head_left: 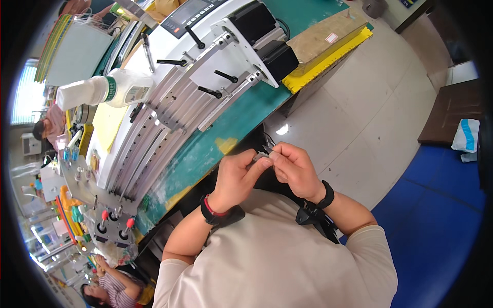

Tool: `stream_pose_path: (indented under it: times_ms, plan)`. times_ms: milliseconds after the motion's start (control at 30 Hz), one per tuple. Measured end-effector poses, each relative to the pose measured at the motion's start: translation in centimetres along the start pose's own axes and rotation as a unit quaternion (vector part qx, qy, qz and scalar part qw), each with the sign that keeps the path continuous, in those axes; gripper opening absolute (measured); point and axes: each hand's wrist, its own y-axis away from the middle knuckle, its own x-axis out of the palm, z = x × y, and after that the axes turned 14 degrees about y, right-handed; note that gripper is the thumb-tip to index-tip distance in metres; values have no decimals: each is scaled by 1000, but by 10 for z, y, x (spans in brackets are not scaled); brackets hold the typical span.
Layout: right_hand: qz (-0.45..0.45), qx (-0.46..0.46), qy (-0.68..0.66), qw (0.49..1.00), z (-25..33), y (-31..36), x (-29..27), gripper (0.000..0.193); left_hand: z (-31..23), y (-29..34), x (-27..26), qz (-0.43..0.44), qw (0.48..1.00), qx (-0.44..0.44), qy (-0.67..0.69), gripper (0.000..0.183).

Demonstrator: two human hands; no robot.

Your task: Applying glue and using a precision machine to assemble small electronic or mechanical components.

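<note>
Both hands meet in front of my chest, just off the near edge of the green-topped bench [246,118]. My left hand [235,174] is closed, thumb and forefinger pinching a small grey piece [261,155]. Against it, my right hand [294,168] is closed too, its fingertips touching the left thumb. A thin, dark, pointed bit [268,147] sticks out beside the right fingertips; its kind is too small to tell. The fingers cover most of what lies between the hands.
On the bench stands a white machine [177,59] with metal rails, black levers and black motors. A clear bottle [126,87] lies tilted over it. A brown package [328,38] rests on a yellow crate [354,43]. Two other people [110,285] sit at the left.
</note>
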Motion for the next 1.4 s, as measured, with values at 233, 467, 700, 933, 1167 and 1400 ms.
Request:
stream_pose_path:
  times_ms: [233,467,700,933,1167,1400]
  plan:
    - [-32,-7,-107,994,0,-25,-5,18,3,26,-14,8,997,32,63,30]
    - [-135,-503,638,568,20,-60,29,27,39,73,-66,-140,966,203,78,36]
    - [-39,-533,660,528,34,-78,67,48,63,113,-105,-276,695,-59,661,60]
    - [-213,-452,512,699,162,-102,180,78,29,191,-126,-23,881,62,468,43]
    - [-250,-603,439,617,197,-161,199,33,-17,249,-188,-366,840,340,-213,32]
    - [-71,-524,309,790,127,-78,269,34,-26,250,-239,-572,700,148,-401,29]
